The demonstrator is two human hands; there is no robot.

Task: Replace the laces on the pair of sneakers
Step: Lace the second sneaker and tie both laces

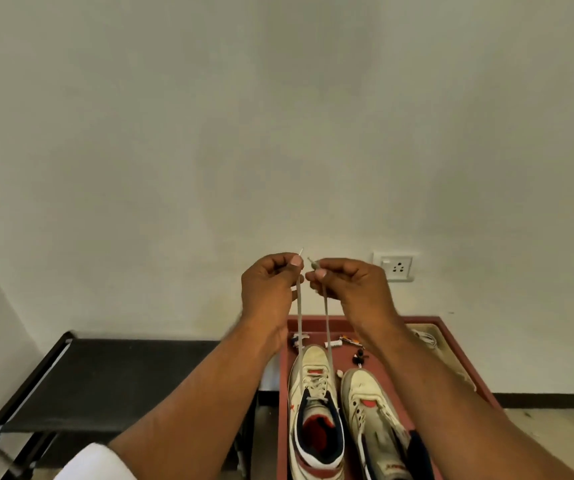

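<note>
Two worn white sneakers stand side by side on a reddish table (283,393). The left sneaker (315,410) has a pale lace (299,320) threaded through its lower eyelets. Both lace ends run straight up from it, taut. My left hand (271,285) pinches one end near its tip, and my right hand (347,285) pinches the other end, both raised high above the shoe and close together. The right sneaker (373,420) has bare eyelets and no lace, and my right forearm covers part of it.
Small bits (346,342) lie on the table behind the shoes. A pale cord (427,337) lies at the table's far right on a beige mat. A black bench (105,375) stands to the left. A wall socket (394,267) is behind my right hand.
</note>
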